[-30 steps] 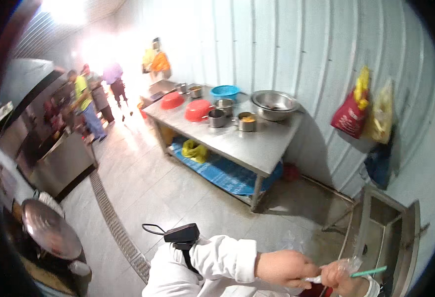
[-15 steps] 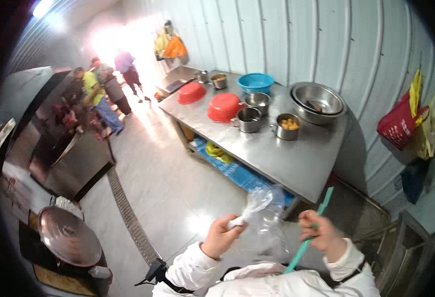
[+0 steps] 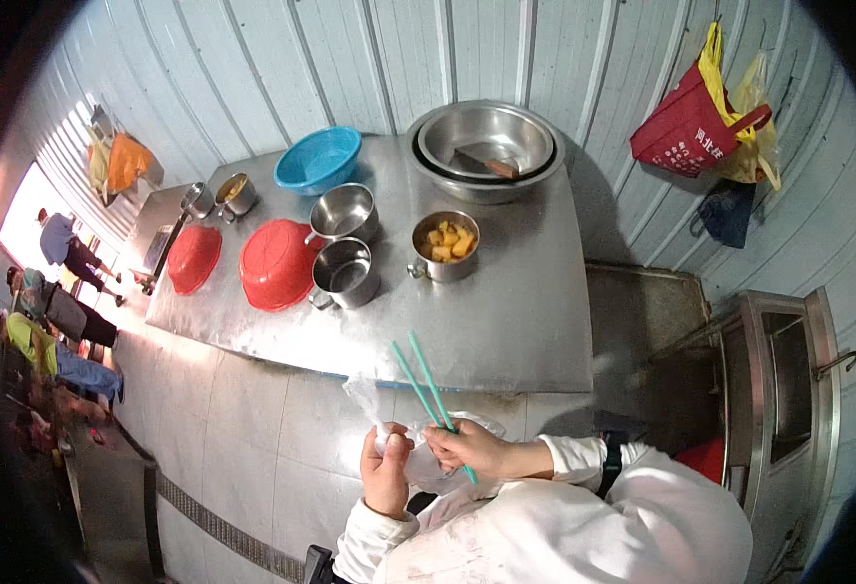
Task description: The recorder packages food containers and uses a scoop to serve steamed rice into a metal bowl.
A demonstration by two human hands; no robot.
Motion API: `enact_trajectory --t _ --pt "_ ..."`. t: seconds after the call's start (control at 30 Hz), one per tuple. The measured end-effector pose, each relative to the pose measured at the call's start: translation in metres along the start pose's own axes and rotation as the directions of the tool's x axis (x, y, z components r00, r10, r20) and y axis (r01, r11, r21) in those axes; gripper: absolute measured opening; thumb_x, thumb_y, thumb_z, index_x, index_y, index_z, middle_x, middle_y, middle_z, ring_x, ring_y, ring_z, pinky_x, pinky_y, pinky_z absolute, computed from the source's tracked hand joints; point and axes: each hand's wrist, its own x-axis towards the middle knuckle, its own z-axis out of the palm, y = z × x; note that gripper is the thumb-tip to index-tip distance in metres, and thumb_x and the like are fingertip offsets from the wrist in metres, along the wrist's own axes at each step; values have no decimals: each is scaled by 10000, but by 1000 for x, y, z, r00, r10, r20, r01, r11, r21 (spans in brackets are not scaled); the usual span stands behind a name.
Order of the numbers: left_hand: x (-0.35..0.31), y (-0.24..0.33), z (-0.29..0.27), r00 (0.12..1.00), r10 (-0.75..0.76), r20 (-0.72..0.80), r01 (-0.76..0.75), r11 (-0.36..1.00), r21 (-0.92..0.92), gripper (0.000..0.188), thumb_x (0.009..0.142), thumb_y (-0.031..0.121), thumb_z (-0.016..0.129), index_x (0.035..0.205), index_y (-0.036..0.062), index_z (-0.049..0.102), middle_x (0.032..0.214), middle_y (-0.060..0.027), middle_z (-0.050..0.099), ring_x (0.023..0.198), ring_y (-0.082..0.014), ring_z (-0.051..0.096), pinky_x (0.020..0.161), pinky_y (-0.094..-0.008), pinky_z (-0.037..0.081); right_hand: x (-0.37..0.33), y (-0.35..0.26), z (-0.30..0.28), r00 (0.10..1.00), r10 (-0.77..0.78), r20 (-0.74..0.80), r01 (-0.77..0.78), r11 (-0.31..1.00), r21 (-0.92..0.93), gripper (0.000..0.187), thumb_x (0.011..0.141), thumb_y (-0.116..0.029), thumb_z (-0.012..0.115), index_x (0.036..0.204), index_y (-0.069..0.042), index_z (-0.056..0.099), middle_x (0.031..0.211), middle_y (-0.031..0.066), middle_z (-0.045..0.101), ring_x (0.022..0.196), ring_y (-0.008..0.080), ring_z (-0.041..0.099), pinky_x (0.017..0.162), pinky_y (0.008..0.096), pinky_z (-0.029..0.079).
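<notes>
My left hand [image 3: 386, 477] is closed round the gathered neck of a clear plastic bag [image 3: 362, 394], whose loose end sticks up above the fingers. Close beside it, my right hand [image 3: 473, 448] grips a pair of green chopsticks [image 3: 429, 376], tips pointing up and away toward the table. More of the bag's clear film shows around and behind the right hand; whether those fingers also pinch it cannot be seen. Beyond both hands, on the steel table [image 3: 506, 331], stands a metal mug [image 3: 447, 273] filled with yellow chunks [image 3: 450, 239].
Two more metal mugs [image 3: 346, 274], two red basins [image 3: 277, 265], a blue basin [image 3: 318, 161] and nested steel bowls [image 3: 486, 185] stand on the table. Bags [image 3: 691, 131] hang on the wall. A steel sink unit [image 3: 783, 389] is at right; several people [image 3: 53, 331] are far left.
The view has swung right, toward the table and wall. My hands have come together, the right with its chopsticks moving in beside the bag held in the left.
</notes>
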Motion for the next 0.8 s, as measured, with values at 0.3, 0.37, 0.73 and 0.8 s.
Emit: enact_trajectory --t 0.3,0.37,0.73,0.8 --pt "267 -13 -127 908 393 -147 -141 616 775 293 803 111 519 1047 -48 481 899 -136 575 793 -221 549 734 -300 420 74 -74 -72 700 -485 -524 446 870 -211 225 841 -225 505 671 -88 454 548 -38 388 484 59 336 513 224 346" --pt "314 -21 -141 895 444 -41 -150 386 910 398 726 90 586 1087 -31 471 986 -153 566 898 -241 546 785 -315 412 98 -100 -97 607 -446 -658 506 855 -113 176 839 -209 509 750 -59 488 571 -39 404 484 51 346 528 224 368" --pt "325 -62 -162 992 -120 -31 114 790 602 341 773 96 593 1056 -48 467 836 -75 576 715 -124 526 639 -231 422 165 -126 -160 544 -381 -748 224 924 -308 364 790 -197 566 1112 -50 480 706 -16 473 498 42 384 511 220 385" --pt "322 -59 -156 986 -158 -50 154 771 618 357 780 99 587 1076 -49 453 832 -68 566 704 -109 512 627 -219 417 196 -120 -160 575 -317 -754 259 945 -200 383 786 -208 570 1124 -67 458 734 -9 489 490 44 376 508 220 385"
